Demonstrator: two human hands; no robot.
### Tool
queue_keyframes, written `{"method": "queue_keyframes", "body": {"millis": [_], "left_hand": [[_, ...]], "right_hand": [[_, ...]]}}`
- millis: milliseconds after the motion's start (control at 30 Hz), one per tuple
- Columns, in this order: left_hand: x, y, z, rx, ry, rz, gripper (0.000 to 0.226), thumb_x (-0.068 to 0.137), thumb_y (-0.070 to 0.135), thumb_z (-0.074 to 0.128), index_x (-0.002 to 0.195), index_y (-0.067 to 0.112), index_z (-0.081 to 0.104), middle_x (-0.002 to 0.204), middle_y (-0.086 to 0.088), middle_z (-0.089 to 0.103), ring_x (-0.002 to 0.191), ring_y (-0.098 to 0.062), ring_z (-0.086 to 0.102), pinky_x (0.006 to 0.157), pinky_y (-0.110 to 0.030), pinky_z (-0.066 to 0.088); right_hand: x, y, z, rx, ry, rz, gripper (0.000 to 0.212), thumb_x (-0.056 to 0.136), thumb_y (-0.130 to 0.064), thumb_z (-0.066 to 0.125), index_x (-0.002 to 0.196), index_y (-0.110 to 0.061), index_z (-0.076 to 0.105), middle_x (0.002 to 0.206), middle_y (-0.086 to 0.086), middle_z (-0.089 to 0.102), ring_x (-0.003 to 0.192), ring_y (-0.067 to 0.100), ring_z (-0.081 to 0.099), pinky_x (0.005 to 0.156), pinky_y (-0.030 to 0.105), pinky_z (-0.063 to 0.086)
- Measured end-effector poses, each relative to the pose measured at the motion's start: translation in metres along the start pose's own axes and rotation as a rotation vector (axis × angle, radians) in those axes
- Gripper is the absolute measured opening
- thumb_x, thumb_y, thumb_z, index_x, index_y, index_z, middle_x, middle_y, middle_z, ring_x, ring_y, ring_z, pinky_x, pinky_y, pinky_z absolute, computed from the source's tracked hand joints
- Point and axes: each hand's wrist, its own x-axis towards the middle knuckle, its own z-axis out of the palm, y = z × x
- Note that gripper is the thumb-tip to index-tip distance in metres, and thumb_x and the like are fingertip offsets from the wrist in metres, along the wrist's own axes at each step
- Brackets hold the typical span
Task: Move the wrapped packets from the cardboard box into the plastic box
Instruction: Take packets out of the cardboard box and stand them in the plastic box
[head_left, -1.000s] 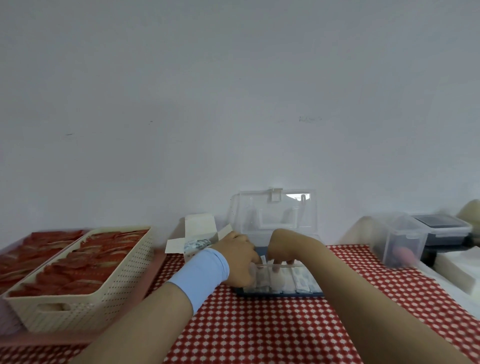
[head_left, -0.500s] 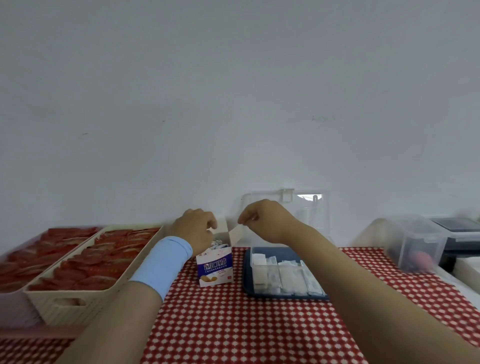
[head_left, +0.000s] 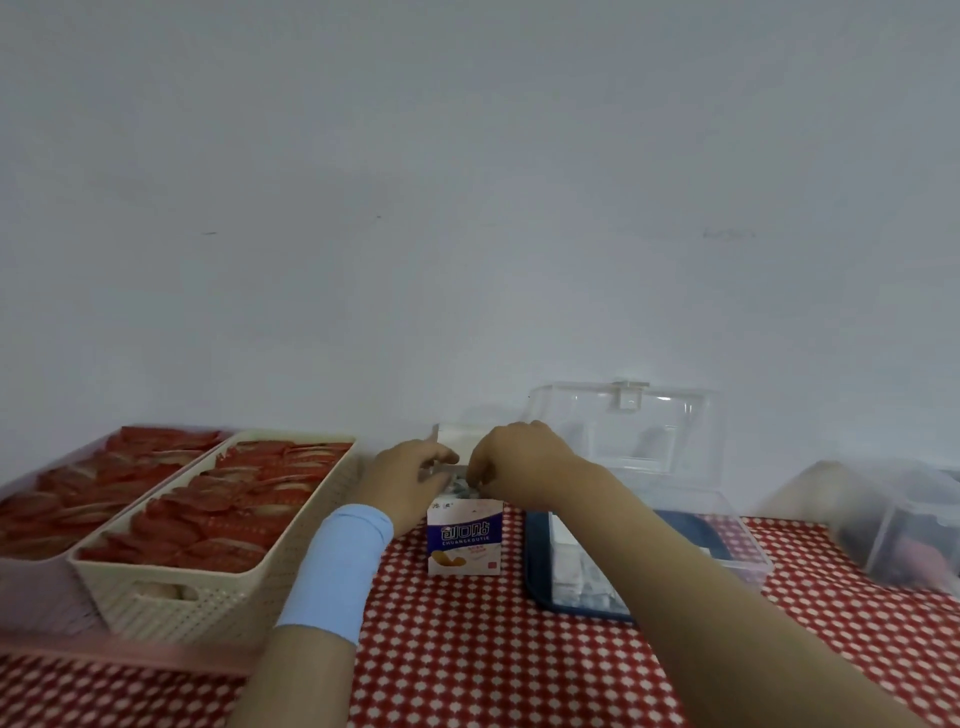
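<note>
Wrapped packets (head_left: 459, 486) show at the open top of a small cardboard box (head_left: 464, 540), upright on the desk (head_left: 467, 654) just left of the plastic box (head_left: 540, 592).

The right hand (head_left: 519, 462) reaches into the opening, fingers bunched together on the packets. The left hand (head_left: 410, 480), above a blue wristband (head_left: 337, 571), grips the carton's top edge with curled fingers. Stored packets (head_left: 563, 566) lie in the plastic box under its raised clear lid (head_left: 623, 431). A cream basket (head_left: 218, 608) of red sachets (head_left: 234, 514) stands at left.

Clear glossy plastic box (head_left: 737, 551)
</note>
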Motion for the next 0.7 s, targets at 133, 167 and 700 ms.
{"method": "queue_keyframes", "body": {"millis": [133,167,700], "left_hand": [[0.004,-0.007,0.008,-0.011,0.102,0.045,0.024,0.098,0.021,0.055,0.115,0.029,0.069,0.122,0.007,0.063,0.118,-0.014,0.050,0.100,-0.029,0.039],[0.004,-0.007,0.007,-0.007,0.125,0.050,0.024,0.098,0.021,0.054,0.115,0.029,0.069,0.121,0.008,0.063,0.117,-0.013,0.049,0.099,-0.027,0.038],[0.003,0.010,-0.005,-0.453,0.090,-0.037,0.014,0.090,0.031,0.070,0.090,0.016,0.072,0.083,0.005,0.075,0.068,-0.002,0.064,0.055,-0.005,0.040]], "right_hand": [[0.009,-0.005,0.001,-0.081,-0.023,-0.016,0.017,0.093,-0.024,0.062,0.097,-0.035,0.075,0.101,-0.011,0.070,0.089,0.014,0.059,0.091,0.031,0.040],[0.010,-0.006,0.000,-0.076,-0.039,-0.021,0.017,0.092,-0.023,0.063,0.096,-0.034,0.075,0.101,-0.012,0.070,0.089,0.013,0.059,0.088,0.030,0.040],[0.008,0.005,-0.012,0.625,0.306,0.015,0.020,0.096,-0.011,0.060,0.098,-0.026,0.072,0.093,-0.014,0.065,0.076,0.000,0.058,0.070,0.014,0.044]]}}
